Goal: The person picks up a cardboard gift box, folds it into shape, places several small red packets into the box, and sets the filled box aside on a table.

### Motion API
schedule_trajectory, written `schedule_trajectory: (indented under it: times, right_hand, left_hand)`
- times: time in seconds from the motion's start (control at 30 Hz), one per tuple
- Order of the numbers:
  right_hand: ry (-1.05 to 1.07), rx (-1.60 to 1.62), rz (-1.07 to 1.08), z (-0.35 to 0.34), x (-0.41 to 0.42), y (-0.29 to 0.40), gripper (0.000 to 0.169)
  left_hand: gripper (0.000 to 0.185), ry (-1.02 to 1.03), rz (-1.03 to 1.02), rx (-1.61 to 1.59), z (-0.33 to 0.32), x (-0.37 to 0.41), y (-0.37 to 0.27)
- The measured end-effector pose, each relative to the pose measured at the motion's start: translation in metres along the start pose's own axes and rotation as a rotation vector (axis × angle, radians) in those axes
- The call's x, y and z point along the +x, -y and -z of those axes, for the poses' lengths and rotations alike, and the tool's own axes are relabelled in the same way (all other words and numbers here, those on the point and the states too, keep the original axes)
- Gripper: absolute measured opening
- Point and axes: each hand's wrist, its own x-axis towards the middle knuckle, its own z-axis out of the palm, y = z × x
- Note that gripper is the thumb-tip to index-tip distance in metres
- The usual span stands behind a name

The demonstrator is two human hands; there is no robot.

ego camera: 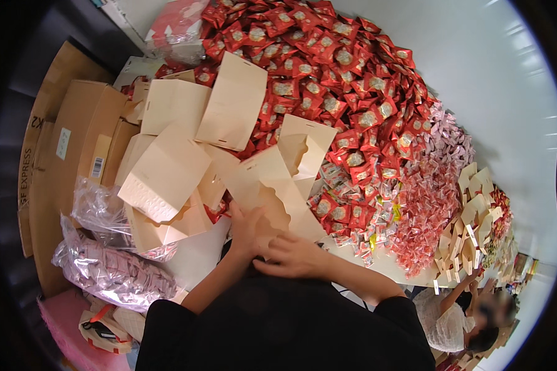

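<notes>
An open cream paperboard box (260,172) with scalloped inner flaps is in front of my body. Along its left side rests my left hand (248,229), gripping the board. My right hand (294,255) has its fingers curled over the near part of the same box; its fingertips partly overlap my left hand. Just left of my hands lies another cream box (165,171) with embossed marks, folded and tilted over further open boxes. Beyond them stand two more cream panels (234,102) with small slots. Red wrapped packets (327,60) are heaped behind the boxes.
Pink small-wrapped sweets (420,218) and paler packets (448,134) spread to the right. Standing cream boxes (469,222) are further along, near another person (450,320). At left are brown cartons (88,120) and a clear plastic bag of pink packets (116,269).
</notes>
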Motion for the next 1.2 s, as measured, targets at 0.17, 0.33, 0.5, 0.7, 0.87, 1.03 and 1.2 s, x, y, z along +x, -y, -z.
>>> schedule_trajectory:
  times: [0.17, 0.33, 0.5, 0.7, 0.87, 1.03, 1.2]
  right_hand:
    - [-0.397, -0.140, -0.593, 0.055, -0.038, -0.085, 0.046]
    - [-0.074, -0.665, -0.550, 0.046, -0.070, -0.208, 0.046]
    - [0.069, -0.656, -0.616, 0.056, -0.072, -0.226, 0.039]
    - [-0.514, -0.339, -0.762, 0.060, -0.106, -0.165, 0.033]
    - [-0.022, -0.336, -0.599, 0.021, -0.156, -0.145, 0.042]
    - [0.339, -0.348, -0.589, 0.020, -0.167, -0.131, 0.057]
    - [0.448, -0.311, -0.424, 0.026, -0.171, -0.148, 0.063]
  left_hand:
    - [0.057, 0.289, 0.289, 0.017, 0.016, -0.025, -0.007]
    - [0.060, 0.489, 0.135, 0.497, 0.037, -0.044, -0.017]
    - [0.059, 0.631, -0.157, 0.798, 0.038, -0.050, -0.016]
    - [0.058, 0.363, 0.375, 0.270, 0.026, -0.053, 0.000]
    - [0.076, 0.293, 0.440, 0.042, 0.024, -0.059, 0.009]
    - [0.063, 0.142, 0.312, -0.014, 0.030, -0.068, 0.024]
    - [0.045, 0.119, 0.235, -0.098, 0.040, -0.076, 0.041]
